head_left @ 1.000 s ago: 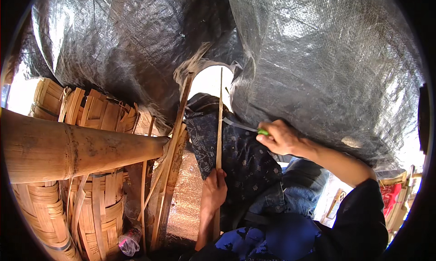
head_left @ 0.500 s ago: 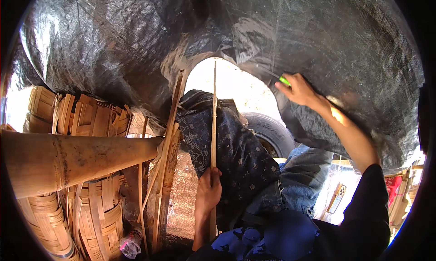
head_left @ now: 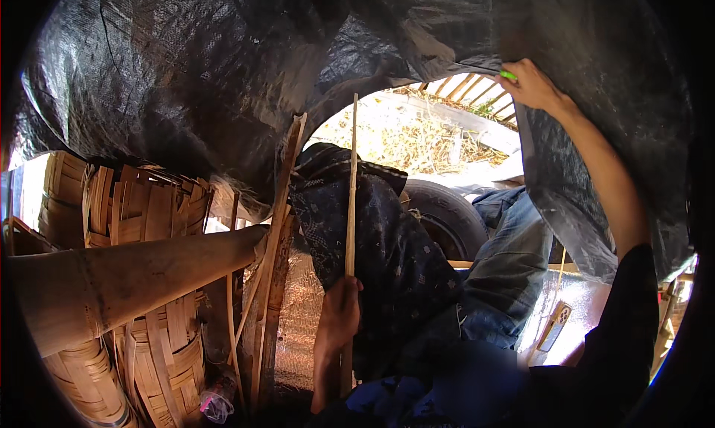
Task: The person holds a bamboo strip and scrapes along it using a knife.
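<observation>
My left hand (head_left: 339, 316) is closed round the lower part of a long, thin bamboo strip (head_left: 351, 197), which stands upright in front of a dark patterned cloth (head_left: 380, 242) over my legs. My right hand (head_left: 530, 84) is raised at the upper right, with the bright green handle of a knife (head_left: 509, 76) showing between its fingers. That knife's blade cannot be made out against the black tarp (head_left: 439, 33). The same hand is at the tarp's edge, which is lifted into an arch; whether the fingers also pinch it is hard to tell.
Woven bamboo baskets (head_left: 160, 353) stand at left behind a thick bamboo pole (head_left: 141, 279). Split bamboo pieces (head_left: 279, 219) lean beside the cloth. A tyre (head_left: 447, 216) lies beyond my jeans-clad leg (head_left: 506, 264). A phone (head_left: 555, 327) lies at right, a plastic cup (head_left: 217, 400) at lower left.
My right hand has moved up and to the right, and the tarp's edge has risen with it. The opening is wider, showing dry grass and slats. My left hand stays on the strip.
</observation>
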{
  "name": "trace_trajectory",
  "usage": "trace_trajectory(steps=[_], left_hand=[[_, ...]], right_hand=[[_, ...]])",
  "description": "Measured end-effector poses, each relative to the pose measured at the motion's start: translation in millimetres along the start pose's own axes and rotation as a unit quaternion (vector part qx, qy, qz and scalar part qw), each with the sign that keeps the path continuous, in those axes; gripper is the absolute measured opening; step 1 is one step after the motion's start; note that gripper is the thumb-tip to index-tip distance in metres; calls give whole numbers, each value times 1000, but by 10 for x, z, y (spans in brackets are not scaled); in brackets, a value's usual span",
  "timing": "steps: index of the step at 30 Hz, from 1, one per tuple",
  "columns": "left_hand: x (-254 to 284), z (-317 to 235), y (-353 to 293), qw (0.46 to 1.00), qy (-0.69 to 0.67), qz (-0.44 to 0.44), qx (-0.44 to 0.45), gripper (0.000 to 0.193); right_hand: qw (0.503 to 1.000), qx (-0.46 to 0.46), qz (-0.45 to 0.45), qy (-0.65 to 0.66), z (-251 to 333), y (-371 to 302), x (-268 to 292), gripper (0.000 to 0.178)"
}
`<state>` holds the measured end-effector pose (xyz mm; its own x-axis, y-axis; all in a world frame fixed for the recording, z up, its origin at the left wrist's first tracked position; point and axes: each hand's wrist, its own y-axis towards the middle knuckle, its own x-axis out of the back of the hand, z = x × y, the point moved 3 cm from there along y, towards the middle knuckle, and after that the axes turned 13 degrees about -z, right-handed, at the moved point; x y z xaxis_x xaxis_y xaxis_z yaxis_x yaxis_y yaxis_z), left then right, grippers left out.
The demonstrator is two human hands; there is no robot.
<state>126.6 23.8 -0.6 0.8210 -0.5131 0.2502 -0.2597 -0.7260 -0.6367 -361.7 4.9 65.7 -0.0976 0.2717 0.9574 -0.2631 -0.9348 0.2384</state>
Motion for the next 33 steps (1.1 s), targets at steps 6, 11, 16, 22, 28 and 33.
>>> trace_trajectory(steps=[6,11,16,22,28,33], left_hand=[[34,-54,8,994,-93,41,42,25],[53,-41,-25,992,-115,44,41,26],[75,-76,4,984,-149,66,73,29],[65,36,48,981,-159,52,94,30],[10,-78,-54,997,-67,9,24,31],[-14,-24,-4,999,-8,-15,-33,31]], right_hand=[[992,49,-68,-98,-213,132,53,30],[991,59,-117,-41,-124,30,-309,33],[985,-69,75,141,555,-463,-791,35],[939,-42,119,320,2075,-1010,-641,32],[955,43,66,286,2568,-1221,-778,33],[971,61,64,220,2641,-1254,-889,35]])
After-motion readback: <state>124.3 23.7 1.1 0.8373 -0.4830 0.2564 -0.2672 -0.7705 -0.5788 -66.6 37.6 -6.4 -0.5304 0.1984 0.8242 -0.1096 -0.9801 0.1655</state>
